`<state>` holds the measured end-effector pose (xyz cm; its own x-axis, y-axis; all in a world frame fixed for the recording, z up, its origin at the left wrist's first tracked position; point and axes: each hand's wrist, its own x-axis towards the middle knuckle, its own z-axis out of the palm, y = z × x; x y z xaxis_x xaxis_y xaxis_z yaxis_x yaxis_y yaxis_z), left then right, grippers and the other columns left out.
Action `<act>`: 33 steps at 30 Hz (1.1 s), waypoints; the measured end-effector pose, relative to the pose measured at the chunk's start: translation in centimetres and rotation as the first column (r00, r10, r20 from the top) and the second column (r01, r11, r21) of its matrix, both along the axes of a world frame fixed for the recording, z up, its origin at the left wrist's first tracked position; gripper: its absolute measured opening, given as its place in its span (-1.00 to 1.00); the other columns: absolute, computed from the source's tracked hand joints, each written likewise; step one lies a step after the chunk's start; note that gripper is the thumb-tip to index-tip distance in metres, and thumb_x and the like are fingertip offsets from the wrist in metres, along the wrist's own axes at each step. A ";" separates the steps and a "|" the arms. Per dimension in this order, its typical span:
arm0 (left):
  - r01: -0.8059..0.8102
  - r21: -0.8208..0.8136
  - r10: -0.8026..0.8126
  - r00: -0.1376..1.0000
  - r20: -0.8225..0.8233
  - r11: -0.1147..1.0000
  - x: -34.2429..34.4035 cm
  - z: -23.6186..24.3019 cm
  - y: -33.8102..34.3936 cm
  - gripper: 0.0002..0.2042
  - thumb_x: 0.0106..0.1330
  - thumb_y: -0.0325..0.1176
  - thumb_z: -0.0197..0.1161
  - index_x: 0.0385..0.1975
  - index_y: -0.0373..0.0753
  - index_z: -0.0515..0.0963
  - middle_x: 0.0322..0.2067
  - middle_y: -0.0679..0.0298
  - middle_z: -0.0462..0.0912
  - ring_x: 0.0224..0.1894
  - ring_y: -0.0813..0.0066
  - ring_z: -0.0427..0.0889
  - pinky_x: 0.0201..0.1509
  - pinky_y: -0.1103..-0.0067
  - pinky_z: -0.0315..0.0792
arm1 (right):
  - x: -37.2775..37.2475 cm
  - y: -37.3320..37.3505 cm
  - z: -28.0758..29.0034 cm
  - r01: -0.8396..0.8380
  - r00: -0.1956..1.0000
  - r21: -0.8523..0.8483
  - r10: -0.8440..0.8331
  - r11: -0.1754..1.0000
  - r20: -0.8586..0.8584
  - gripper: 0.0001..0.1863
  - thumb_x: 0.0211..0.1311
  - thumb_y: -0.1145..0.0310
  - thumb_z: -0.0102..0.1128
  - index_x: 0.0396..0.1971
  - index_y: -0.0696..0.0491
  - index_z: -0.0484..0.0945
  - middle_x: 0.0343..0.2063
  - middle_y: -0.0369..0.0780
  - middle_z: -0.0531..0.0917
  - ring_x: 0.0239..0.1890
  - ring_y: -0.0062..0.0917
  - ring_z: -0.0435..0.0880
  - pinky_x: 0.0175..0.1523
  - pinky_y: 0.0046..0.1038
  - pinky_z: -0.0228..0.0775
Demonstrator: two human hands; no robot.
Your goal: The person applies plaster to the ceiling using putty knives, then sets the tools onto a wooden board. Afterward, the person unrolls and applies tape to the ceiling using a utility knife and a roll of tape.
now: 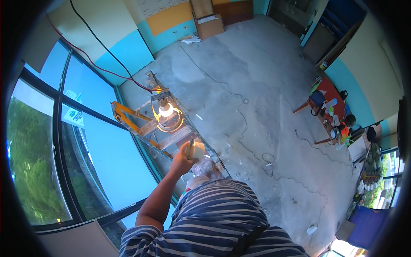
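Note:
My left hand (183, 162) is raised in front of my striped shirt, its fingers closed round a slim dark tool (190, 147) whose kind I cannot make out. Against the same hand is a pale roll of tape (198, 151), gripped along with it. A stepladder (147, 128) with yellow side rails stands just beyond the hand. Above its steps hangs a lit bulb (165, 109) in a wire cage, on a dark cable. Behind the hand, a pale rounded thing (197, 182) is partly hidden by my shirt. My right hand does not show.
Tall dark-framed windows (60, 128) line the left side. A thin cable (239, 115) winds over the grey floor. On the right stands a red table (329, 92) crowded with bags and bottles. Brown boards (209, 28) lean on the far wall, and a red cord (87, 58) hangs overhead.

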<state>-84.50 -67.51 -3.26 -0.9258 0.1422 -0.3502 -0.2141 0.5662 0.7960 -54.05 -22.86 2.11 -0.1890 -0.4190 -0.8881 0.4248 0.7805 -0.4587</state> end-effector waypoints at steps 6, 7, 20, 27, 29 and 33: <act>0.001 0.052 -0.001 1.000 0.016 0.999 0.1 -1.5 -0.5 -0.12 -0.02 -0.35 0.48 0.33 -0.17 0.11 -0.04 -0.01 0.58 0.03 0.14 0.58 0.11 0.42 0.42 | -1.1 0.1 0.0 -0.056 0.998 0.007 0.056 0.998 0.003 -0.68 0.03 0.13 0.11 -0.40 0.06 0.67 -0.39 -0.05 0.66 -0.28 -0.14 0.63 -0.13 -0.20 0.45; 0.010 0.039 -0.011 1.000 0.027 0.999 0.1 -1.3 -0.4 -0.12 -0.03 -0.34 0.48 0.33 -0.16 0.12 -0.04 -0.01 0.58 0.02 0.14 0.58 0.11 0.42 0.42 | -1.0 0.0 0.0 -0.064 0.998 0.005 0.064 0.998 0.003 -0.68 0.03 0.13 0.11 -0.40 0.06 0.67 -0.39 -0.05 0.66 -0.29 -0.14 0.63 -0.14 -0.20 0.45; 0.209 0.018 -0.209 0.978 -0.009 0.978 -2.0 -3.8 2.8 -0.11 -0.02 -0.50 0.46 0.34 -0.20 0.07 -0.30 0.16 0.60 -0.50 0.51 0.58 -0.53 0.58 0.48 | -7.3 -1.2 10.7 -0.224 0.937 0.075 0.236 0.972 -0.259 -0.69 -0.01 0.14 0.09 -0.45 0.06 0.67 -0.46 -0.05 0.66 -0.38 -0.12 0.63 -0.22 -0.18 0.46; 0.216 -0.004 -0.214 0.971 0.107 0.976 -3.3 1.5 6.9 -0.17 0.00 -0.48 0.40 0.32 -0.21 0.11 -0.39 0.18 0.56 -0.57 0.55 0.51 -0.57 0.62 0.43 | -16.3 -3.8 17.9 -0.149 0.809 0.245 0.261 0.958 -0.527 -0.69 -0.09 0.24 0.14 -0.51 0.21 0.65 -0.54 0.02 0.62 -0.42 -0.12 0.62 -0.26 -0.16 0.46; 0.250 -0.012 -0.248 0.963 0.104 0.968 -3.6 1.5 7.4 -0.17 -0.01 -0.47 0.40 0.32 -0.22 0.10 -0.39 0.17 0.56 -0.57 0.55 0.51 -0.57 0.62 0.44 | -17.7 -4.7 18.3 -0.162 0.793 0.221 0.260 0.962 -0.551 -0.70 -0.09 0.26 0.14 -0.51 0.23 0.64 -0.51 0.03 0.63 -0.40 -0.12 0.63 -0.25 -0.17 0.47; 0.320 -0.006 -0.318 0.944 0.087 0.947 -4.2 1.4 8.4 -0.16 -0.01 -0.46 0.40 0.32 -0.28 0.09 -0.38 0.16 0.55 -0.57 0.54 0.52 -0.57 0.62 0.44 | -17.3 -6.1 16.4 -0.113 0.756 0.199 0.214 0.974 -0.618 -0.74 -0.16 0.29 0.19 -0.49 0.15 0.68 -0.57 -0.06 0.62 -0.49 -0.19 0.60 -0.32 -0.24 0.47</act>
